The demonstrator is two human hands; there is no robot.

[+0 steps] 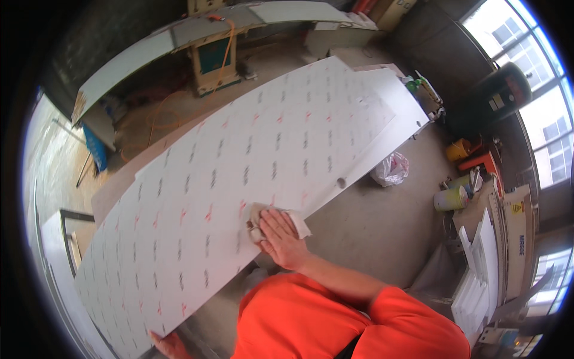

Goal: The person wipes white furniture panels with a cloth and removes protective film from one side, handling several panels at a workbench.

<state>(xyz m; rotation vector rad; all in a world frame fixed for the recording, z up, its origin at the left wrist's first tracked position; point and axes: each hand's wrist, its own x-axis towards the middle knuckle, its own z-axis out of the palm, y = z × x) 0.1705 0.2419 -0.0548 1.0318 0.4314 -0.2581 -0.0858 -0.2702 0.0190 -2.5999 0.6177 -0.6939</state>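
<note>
Fingers outstretched and close together, our right hand (282, 238) lies flat on a cloth (256, 215) atop the panel (227, 173), by its near edge. Our left hand (170, 346) touches that edge farther left; we cannot tell its finger state. Rightward, a bag (391, 169) sits on the floor (365, 221).

Daylight comes flooding in from the right, where the tall windows (545, 113) blaze close to white, and over on the left another pale glare washes out the floor (49, 149)! The broad printed sheet (230, 152) takes a soft, even light, its small marks slightly fuzzy, while the dark tank (487, 102) sinks into gloom. And what a lens: the far bench (218, 29) bows into an arc, with black swallowing every corner.
</note>
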